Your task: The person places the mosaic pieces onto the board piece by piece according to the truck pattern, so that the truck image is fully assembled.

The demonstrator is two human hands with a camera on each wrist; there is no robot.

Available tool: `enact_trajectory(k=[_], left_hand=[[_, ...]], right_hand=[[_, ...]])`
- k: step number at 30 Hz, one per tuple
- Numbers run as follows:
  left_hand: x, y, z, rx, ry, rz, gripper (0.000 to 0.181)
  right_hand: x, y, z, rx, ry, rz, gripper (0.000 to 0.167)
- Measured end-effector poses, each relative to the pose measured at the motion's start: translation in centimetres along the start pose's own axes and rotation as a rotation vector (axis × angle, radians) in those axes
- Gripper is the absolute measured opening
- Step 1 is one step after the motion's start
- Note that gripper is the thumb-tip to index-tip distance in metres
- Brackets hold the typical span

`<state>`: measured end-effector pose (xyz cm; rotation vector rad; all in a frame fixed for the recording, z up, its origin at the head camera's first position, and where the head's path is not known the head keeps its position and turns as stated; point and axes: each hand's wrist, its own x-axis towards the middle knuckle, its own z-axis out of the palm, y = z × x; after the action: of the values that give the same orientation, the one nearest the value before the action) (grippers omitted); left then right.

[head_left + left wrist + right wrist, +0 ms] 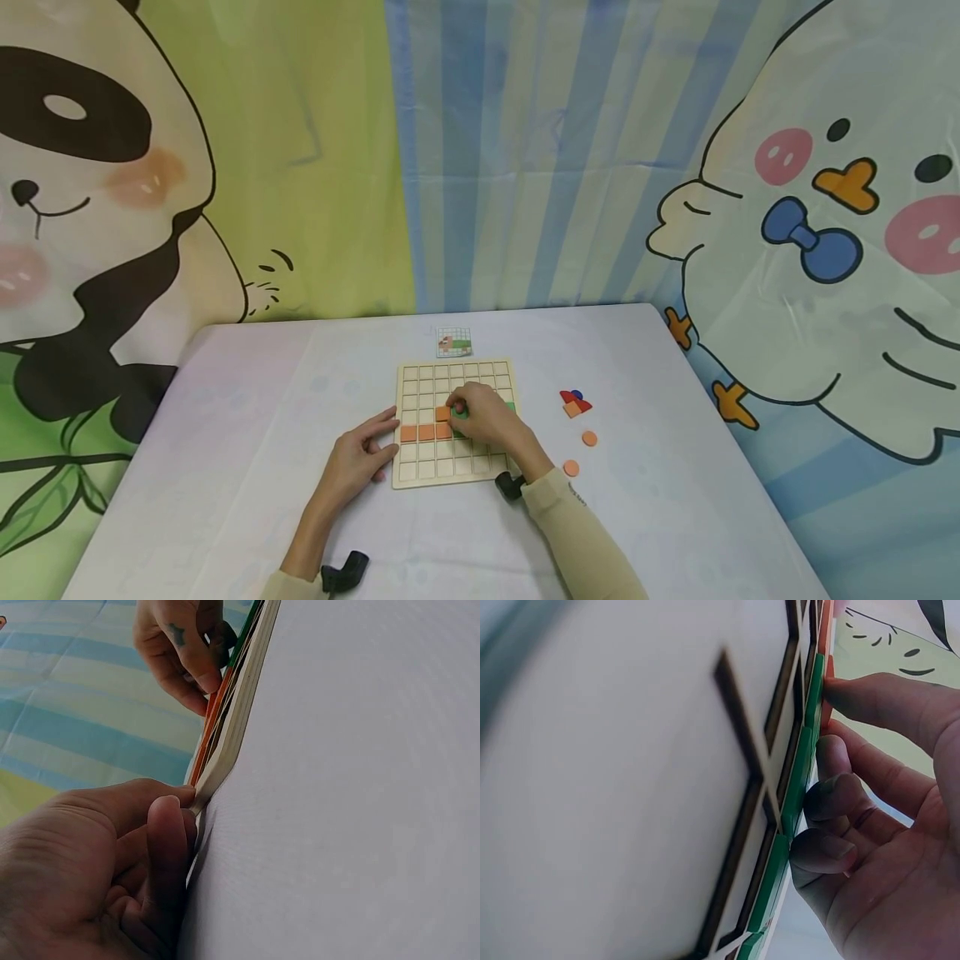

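Observation:
A pale wooden grid board (420, 475) lies flat on the table, with orange square tiles (426, 432) and green tiles (798, 780) in its cells. My left hand (354, 460) lies beside the board's left edge. Its index fingertip and thumb touch that edge, spread apart along it. Over the middle of the board, my right hand (483, 412) pinches an orange square tile (442, 414) at its edge between thumb and index finger. The other fingers are bent and rest near the green tiles. That hand hides part of the board.
Behind the board lies a small picture card (454, 342) with a grid. To the right are red pieces (582, 405), a blue round piece (577, 394), a loose orange square (573, 409) and two orange discs (589, 438). Printed curtains (517, 167) hang behind the table.

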<state>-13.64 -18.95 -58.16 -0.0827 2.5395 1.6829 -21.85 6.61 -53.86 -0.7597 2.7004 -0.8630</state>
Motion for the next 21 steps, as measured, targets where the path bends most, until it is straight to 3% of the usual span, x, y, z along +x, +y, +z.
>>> enact_trajectory(k=[21], left_hand=[[-0.01, 0.1, 0.02, -0.006, 0.004, 0.015, 0.049]], right_hand=[[-0.63, 0.26, -0.5, 0.0, 0.02, -0.009, 0.022]])
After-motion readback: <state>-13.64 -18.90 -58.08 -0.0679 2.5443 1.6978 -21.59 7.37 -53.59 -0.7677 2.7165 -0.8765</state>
